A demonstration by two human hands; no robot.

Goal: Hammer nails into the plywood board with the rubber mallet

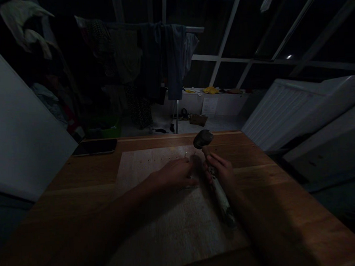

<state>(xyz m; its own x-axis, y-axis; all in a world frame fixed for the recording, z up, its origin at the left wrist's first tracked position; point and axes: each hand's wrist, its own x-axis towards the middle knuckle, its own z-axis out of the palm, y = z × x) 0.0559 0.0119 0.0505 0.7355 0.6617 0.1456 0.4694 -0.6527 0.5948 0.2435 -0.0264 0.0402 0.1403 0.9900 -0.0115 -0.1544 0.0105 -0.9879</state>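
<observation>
A pale wooden board (158,229) lies on a brown wooden table (79,185). My left hand (173,175) rests on the board with its fingertips pinched round a thin nail (185,154) that stands upright. My right hand (223,172) is wrapped round the handle of a hammer (203,139). The hammer's dark head hangs just right of the nail and a little above the board. A second small nail seems to stand close beside the first. The scene is very dark.
A dark phone (95,147) lies flat at the table's far left corner. Clothes hang on a rack (150,59) behind the table. A white radiator (283,111) stands at the right, a pale panel (16,129) at the left.
</observation>
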